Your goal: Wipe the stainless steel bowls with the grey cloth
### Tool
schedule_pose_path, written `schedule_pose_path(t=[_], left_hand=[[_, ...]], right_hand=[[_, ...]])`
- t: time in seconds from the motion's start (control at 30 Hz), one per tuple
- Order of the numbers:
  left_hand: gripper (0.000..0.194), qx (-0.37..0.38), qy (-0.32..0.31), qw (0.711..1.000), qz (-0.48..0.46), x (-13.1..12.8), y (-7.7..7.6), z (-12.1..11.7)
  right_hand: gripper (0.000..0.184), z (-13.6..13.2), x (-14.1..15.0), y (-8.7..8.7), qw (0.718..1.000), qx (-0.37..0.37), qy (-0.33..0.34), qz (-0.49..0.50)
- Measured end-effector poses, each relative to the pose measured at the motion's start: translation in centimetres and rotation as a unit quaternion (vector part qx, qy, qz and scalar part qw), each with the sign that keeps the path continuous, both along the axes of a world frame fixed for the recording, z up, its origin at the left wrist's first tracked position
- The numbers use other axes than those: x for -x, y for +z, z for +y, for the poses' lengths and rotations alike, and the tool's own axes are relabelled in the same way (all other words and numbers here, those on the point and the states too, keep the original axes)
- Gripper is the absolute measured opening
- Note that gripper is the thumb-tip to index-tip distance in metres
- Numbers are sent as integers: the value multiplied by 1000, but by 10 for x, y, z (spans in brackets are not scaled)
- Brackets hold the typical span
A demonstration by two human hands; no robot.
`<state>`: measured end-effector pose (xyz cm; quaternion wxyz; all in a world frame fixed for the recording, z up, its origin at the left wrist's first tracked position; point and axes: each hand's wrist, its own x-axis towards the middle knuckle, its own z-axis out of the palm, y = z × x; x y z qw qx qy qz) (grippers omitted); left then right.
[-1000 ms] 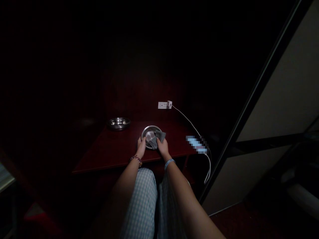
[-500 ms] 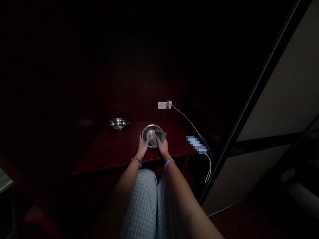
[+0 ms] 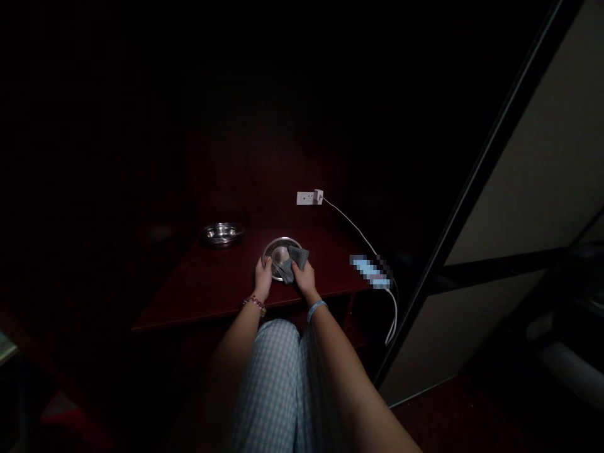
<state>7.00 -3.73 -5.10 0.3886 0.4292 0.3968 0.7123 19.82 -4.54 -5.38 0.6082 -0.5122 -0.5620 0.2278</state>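
Note:
A round steel bowl (image 3: pixel 279 253) is tipped toward me above the near part of the dark red desk (image 3: pixel 189 292). My left hand (image 3: pixel 263 279) grips its left rim, thumb over the edge. A grey cloth (image 3: pixel 296 259) lies over the bowl's right side, and my right hand (image 3: pixel 304 279) is closed on it with the thumb pressing it against the rim. The fingers under the bowl are hidden.
Several nested steel bowls (image 3: pixel 221 234) stand at the desk's back left. On the back wall is a socket (image 3: pixel 306 198) with a white charger. Its cable (image 3: pixel 352 223) runs to a blurred-out blue device (image 3: pixel 370 270) at the desk's right edge.
The left thumb has moved from the lower rim to the bowl's left side. The cloth has shifted slightly on the bowl. The whole view has drifted a little.

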Motion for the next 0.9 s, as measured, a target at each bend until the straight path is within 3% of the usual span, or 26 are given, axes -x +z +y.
schedule_pose_path(t=[0.9], left_hand=[[25, -3, -22, 1000, 11, -1, -2, 0]], right_hand=[[28, -2, -1, 4, 1000, 10, -14, 10]])
